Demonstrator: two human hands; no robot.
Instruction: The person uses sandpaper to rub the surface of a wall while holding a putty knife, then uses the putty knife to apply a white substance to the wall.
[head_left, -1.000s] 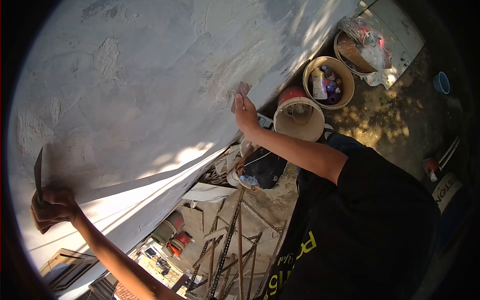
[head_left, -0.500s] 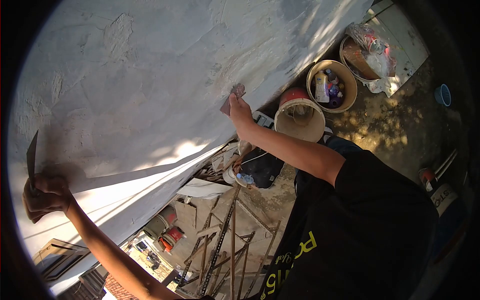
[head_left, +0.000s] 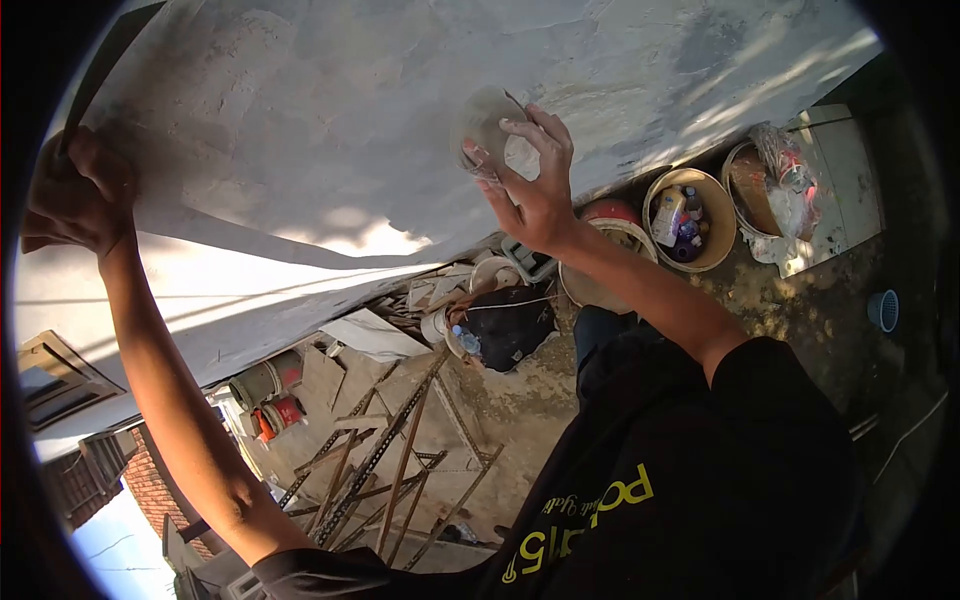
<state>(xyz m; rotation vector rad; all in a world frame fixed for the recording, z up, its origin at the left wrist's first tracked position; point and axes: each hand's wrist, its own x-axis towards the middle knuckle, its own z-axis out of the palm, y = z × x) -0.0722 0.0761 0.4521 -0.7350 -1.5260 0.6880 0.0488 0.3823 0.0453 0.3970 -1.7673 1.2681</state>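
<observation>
At the far left, my left hand (head_left: 85, 190) is closed round the grip of a putty knife (head_left: 105, 65), whose long dark blade points up along the wall. My right hand (head_left: 540, 180) is up near the middle of the plastered wall (head_left: 330, 120). Its fingers and thumb curve round a thin, greyish, rounded piece (head_left: 490, 115) with a dark edge; what it is made of does not show clearly. The wall behind it bears uneven patches of grey plaster.
Along the wall's foot stand a pale bucket of bottles (head_left: 722, 250), a red-rimmed bucket (head_left: 610, 212) and a tub with plastic wrap (head_left: 742, 200). A black bag (head_left: 510, 330) and a metal frame (head_left: 400, 440) lie below. A blue basket (head_left: 883, 310) stands at right.
The view has shifted and turned. My left hand with the putty knife appears higher. My right hand has turned, its fingers more spread; the small brownish piece there before now looks rounded and grey.
</observation>
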